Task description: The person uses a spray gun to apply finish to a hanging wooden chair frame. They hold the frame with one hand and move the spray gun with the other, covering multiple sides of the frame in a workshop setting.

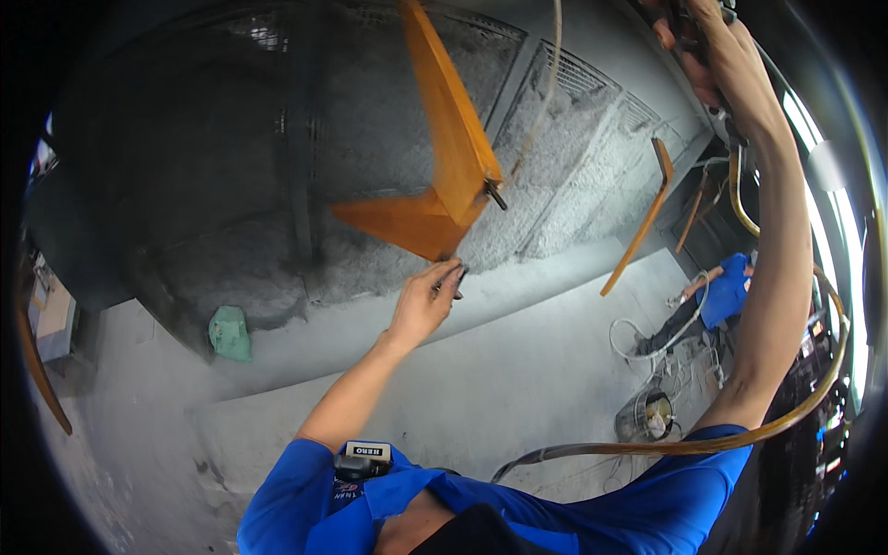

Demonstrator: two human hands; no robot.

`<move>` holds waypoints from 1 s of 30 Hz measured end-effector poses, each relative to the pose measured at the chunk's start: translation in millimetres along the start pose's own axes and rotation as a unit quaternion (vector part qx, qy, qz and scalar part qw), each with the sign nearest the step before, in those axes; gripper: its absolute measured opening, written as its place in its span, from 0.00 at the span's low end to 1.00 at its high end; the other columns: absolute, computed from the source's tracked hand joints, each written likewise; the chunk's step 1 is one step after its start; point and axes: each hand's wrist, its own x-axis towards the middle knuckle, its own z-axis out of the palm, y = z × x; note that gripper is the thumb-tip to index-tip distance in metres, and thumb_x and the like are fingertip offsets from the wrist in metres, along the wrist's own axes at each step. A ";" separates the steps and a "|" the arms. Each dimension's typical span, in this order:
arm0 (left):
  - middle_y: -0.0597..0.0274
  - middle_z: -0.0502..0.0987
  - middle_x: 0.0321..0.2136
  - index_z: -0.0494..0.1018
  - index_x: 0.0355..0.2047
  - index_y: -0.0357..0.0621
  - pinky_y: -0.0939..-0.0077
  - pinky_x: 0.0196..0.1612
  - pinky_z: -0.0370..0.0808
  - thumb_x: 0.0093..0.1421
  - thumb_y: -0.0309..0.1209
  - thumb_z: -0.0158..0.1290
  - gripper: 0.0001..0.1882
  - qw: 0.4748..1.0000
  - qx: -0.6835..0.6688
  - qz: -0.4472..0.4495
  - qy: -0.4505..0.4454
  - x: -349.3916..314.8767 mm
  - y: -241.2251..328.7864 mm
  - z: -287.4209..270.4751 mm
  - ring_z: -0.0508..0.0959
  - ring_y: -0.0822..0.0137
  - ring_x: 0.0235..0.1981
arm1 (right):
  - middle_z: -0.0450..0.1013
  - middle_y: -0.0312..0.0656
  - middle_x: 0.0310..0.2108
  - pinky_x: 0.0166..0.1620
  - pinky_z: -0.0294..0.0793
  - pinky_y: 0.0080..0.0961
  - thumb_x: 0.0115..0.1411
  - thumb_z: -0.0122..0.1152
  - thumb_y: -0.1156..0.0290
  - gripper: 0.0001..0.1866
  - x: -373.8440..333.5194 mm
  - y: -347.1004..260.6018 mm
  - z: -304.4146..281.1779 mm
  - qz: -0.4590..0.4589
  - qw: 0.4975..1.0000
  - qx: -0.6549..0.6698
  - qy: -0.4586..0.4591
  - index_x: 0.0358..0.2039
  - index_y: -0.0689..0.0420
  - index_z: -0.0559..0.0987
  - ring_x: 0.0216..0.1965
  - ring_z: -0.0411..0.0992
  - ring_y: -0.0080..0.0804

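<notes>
orange-brown wooden v-piece [456, 180]: in the upper middle of the view, in front of the grey, dusty panel wall [388, 102]. two limbs. long axis follows the longer limb, running from the corner up and a little left to the top edge of the view; steep, tilted off vertical. shorter limb points left and slightly up, tapering to its tip. corner faces lower right; a dark peg [497, 195] sticks out there, angled down to the right.

left hand [427, 301]: just under the corner, fingers bent and closed around a small dark part [455, 280]; whether this is fixed to the wood, cannot tell.

right hand [694, 51]: raised at upper right, well apart from the v-piece, fingers curled around a dark tool [686, 32], partly cut off by the view's rim.

a slim wooden piece [638, 222] stands farther right, slanting down to the left.
</notes>
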 end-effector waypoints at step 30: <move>0.52 0.78 0.35 0.78 0.44 0.40 0.63 0.41 0.77 0.56 0.33 0.66 0.17 0.742 0.571 0.350 0.025 16.3 237.9 114.2 0.80 0.51 0.38 | 0.78 0.42 0.36 0.26 0.72 0.24 0.44 0.77 0.40 0.41 -515.0 155.6 -178.4 -0.063 0.983 0.151 -0.084 0.47 0.60 0.76 0.29 0.79 0.33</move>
